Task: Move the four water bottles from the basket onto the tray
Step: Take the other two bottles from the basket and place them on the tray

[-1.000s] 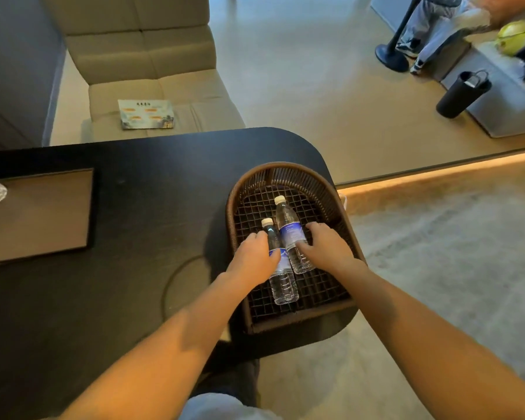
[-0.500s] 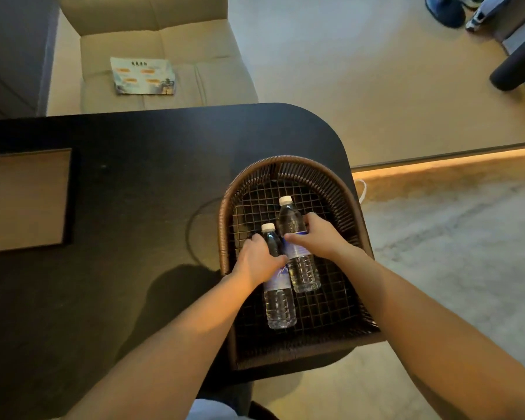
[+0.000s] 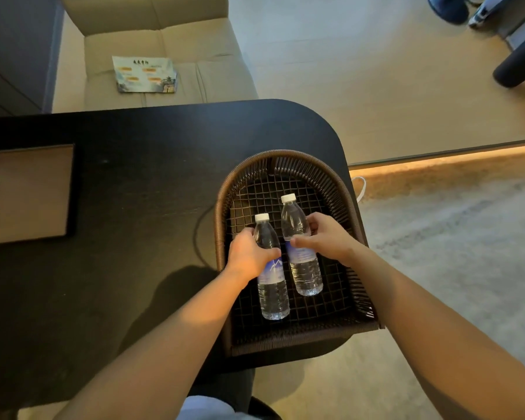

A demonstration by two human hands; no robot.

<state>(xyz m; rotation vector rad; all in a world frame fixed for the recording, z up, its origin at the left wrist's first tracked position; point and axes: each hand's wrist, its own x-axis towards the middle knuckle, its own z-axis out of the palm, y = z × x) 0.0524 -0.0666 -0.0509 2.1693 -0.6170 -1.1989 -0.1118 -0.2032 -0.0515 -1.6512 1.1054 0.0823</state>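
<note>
A dark woven basket (image 3: 343,189) sits at the right end of the black table (image 3: 134,192). Two clear water bottles with white caps and blue labels are in it, side by side. My left hand (image 3: 247,256) is closed around the left bottle (image 3: 272,286) at its upper half. My right hand (image 3: 326,237) grips the right bottle (image 3: 303,268) near its shoulder. The brown tray (image 3: 28,192) lies at the table's left edge, partly out of view.
A beige sofa (image 3: 170,34) with a printed leaflet (image 3: 144,74) stands beyond the table. The table's rounded right corner ends just past the basket. A black cylinder (image 3: 519,68) lies at the far right by a grey carpet.
Both hands have closed more firmly around the bottles and the right bottle has tipped up slightly. The view has tilted down; the bottle earlier seen at the tray is out of view.
</note>
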